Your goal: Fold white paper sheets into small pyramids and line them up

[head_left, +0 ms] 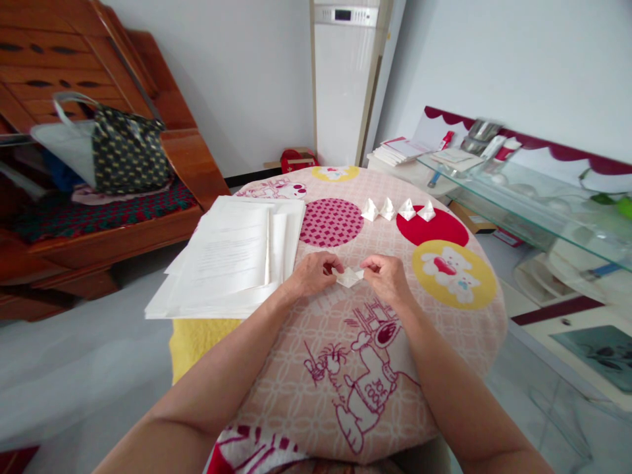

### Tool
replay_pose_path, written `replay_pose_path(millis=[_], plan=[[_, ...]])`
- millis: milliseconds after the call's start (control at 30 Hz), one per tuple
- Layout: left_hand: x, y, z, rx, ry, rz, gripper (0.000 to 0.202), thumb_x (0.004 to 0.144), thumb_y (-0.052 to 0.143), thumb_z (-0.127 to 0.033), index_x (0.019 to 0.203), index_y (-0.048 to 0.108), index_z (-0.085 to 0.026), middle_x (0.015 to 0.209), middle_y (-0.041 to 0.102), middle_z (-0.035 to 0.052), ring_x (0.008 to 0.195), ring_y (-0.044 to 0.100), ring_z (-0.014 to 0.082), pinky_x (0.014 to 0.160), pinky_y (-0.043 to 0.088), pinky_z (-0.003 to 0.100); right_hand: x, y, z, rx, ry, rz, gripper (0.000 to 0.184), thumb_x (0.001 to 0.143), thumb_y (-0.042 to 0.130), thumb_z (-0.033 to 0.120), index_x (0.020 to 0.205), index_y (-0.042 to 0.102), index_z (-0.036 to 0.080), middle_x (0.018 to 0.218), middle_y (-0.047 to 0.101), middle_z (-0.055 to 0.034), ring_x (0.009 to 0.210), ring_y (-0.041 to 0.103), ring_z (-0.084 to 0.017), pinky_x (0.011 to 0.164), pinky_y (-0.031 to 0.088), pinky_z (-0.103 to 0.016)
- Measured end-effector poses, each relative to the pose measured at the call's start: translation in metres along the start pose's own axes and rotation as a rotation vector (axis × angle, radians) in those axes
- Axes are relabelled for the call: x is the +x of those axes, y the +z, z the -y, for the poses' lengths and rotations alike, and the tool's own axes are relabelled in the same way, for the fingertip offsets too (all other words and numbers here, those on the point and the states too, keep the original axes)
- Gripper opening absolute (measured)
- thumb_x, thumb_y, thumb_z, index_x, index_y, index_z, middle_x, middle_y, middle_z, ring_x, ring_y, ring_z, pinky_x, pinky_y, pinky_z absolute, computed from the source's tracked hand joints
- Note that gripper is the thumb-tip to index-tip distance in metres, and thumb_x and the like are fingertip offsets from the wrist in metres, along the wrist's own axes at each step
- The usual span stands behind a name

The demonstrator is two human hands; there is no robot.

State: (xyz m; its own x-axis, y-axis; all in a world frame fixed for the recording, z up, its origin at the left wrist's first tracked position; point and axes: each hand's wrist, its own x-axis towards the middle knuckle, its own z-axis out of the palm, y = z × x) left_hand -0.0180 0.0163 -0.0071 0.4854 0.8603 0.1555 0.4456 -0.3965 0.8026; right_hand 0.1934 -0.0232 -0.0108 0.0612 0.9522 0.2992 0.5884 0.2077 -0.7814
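Hands: left hand (pixel 312 273) and right hand (pixel 388 275) pinch small folded white paper (pixel 349 277) mid-table.
Edges: white paper stack (pixel 232 257) overhangs round patterned tablecloth (pixel 345 368) left rim.
Room: four folded white paper shapes (pixel 397 209) sit well beyond.

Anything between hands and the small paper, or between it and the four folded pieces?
Nothing visible. Left hand and right hand both pinch the small paper; only bare tablecloth lies before the four folded pieces.

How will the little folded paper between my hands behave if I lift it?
The folded paper looks small and thin, so probably very light. Its creases likely keep some stiffness, though a firm pinch could crush it.
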Motion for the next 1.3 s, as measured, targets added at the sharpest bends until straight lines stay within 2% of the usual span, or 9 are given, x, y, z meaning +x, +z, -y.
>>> replay_pose_path(millis=[167, 333, 400, 533, 600, 733, 933, 1133, 1300], plan=[[0.0, -0.005, -0.001, -0.013, 0.002, 0.04, 0.022, 0.065, 0.065, -0.008, 0.081, 0.077, -0.017, 0.072, 0.07, 0.0014, 0.061, 0.059, 0.0123, 0.061, 0.046, 0.024, -0.001, -0.002, 0.001, -0.082, -0.082, 0.006, 0.023, 0.069, 0.058, 0.01, 0.082, 0.074, 0.019, 0.082, 0.074, -0.0056, 0.07, 0.065, -0.019, 0.069, 0.048, -0.031], [-0.001, -0.007, 0.0, -0.06, 0.005, 0.055, 0.02, 0.065, 0.066, -0.01, 0.081, 0.077, -0.016, 0.064, 0.066, -0.0006, 0.056, 0.056, 0.0113, 0.058, 0.043, 0.024, -0.003, 0.003, 0.003, -0.029, -0.228, 0.112, 0.031, 0.071, 0.051, 0.002, 0.082, 0.074, 0.019, 0.089, 0.074, -0.0082, 0.083, 0.068, -0.021, 0.074, 0.05, -0.031], [-0.001, -0.007, 0.0, -0.057, 0.002, 0.059, 0.021, 0.065, 0.066, -0.01, 0.082, 0.077, -0.016, 0.062, 0.066, -0.001, 0.056, 0.056, 0.0111, 0.057, 0.043, 0.023, -0.005, 0.008, 0.004, 0.005, -0.268, 0.143, 0.027, 0.075, 0.053, 0.003, 0.081, 0.074, 0.019, 0.093, 0.074, -0.0089, 0.088, 0.068, -0.021, 0.077, 0.051, -0.031], [0.0, -0.008, 0.0, -0.017, -0.015, 0.08, 0.021, 0.068, 0.065, -0.012, 0.085, 0.076, -0.014, 0.065, 0.067, -0.0013, 0.057, 0.057, 0.0105, 0.059, 0.044, 0.022, -0.007, 0.015, 0.006, -0.013, -0.267, 0.181, 0.004, 0.082, 0.069, 0.017, 0.081, 0.072, 0.019, 0.1, 0.072, -0.0095, 0.093, 0.068, -0.023, 0.083, 0.05, -0.034], [0.0, -0.007, -0.001, 0.016, -0.022, 0.085, 0.022, 0.069, 0.065, -0.012, 0.088, 0.076, -0.014, 0.07, 0.07, -0.0005, 0.061, 0.06, 0.0109, 0.061, 0.046, 0.022, -0.008, 0.018, 0.006, -0.062, -0.247, 0.187, 0.005, 0.079, 0.073, 0.015, 0.079, 0.07, 0.019, 0.099, 0.072, -0.0083, 0.093, 0.067, -0.022, 0.085, 0.049, -0.034], [0.0, -0.002, -0.008, 0.105, -0.056, 0.041, 0.026, 0.069, 0.06, -0.008, 0.088, 0.076, -0.015, 0.08, 0.074, 0.0008, 0.066, 0.062, 0.0115, 0.066, 0.047, 0.022, -0.009, 0.024, 0.007, -0.169, -0.231, 0.174, 0.018, 0.078, 0.066, 0.002, 0.072, 0.065, 0.019, 0.09, 0.069, -0.0052, 0.086, 0.065, -0.019, 0.08, 0.048, -0.031], [-0.001, 0.008, -0.018, 0.135, -0.168, -0.085, 0.015, 0.072, 0.06, -0.009, 0.076, 0.073, -0.014, 0.069, 0.07, -0.0004, 0.065, 0.062, 0.0125, 0.067, 0.047, 0.023, -0.013, 0.03, 0.012, -0.274, -0.262, 0.148, 0.022, 0.078, 0.062, 0.0, 0.067, 0.06, 0.019, 0.088, 0.067, -0.0058, 0.079, 0.063, -0.018, 0.072, 0.045, -0.028], [-0.001, 0.006, -0.013, 0.106, -0.146, -0.052, 0.012, 0.071, 0.062, -0.01, 0.078, 0.072, -0.014, 0.071, 0.07, -0.0009, 0.062, 0.062, 0.0113, 0.064, 0.048, 0.022, -0.013, 0.03, 0.012, -0.289, -0.26, 0.152, 0.021, 0.078, 0.061, 0.0, 0.068, 0.059, 0.019, 0.09, 0.067, -0.0063, 0.081, 0.063, -0.018, 0.071, 0.044, -0.028], [0.0, 0.004, -0.008, 0.152, -0.138, -0.063, 0.023, 0.069, 0.062, -0.008, 0.09, 0.069, -0.014, 0.079, 0.072, 0.0008, 0.066, 0.064, 0.0121, 0.062, 0.048, 0.021, -0.013, 0.029, 0.011, -0.288, -0.268, 0.144, 0.023, 0.078, 0.062, 0.0, 0.067, 0.058, 0.02, 0.088, 0.066, -0.0051, 0.081, 0.062, -0.018, 0.072, 0.044, -0.028]])
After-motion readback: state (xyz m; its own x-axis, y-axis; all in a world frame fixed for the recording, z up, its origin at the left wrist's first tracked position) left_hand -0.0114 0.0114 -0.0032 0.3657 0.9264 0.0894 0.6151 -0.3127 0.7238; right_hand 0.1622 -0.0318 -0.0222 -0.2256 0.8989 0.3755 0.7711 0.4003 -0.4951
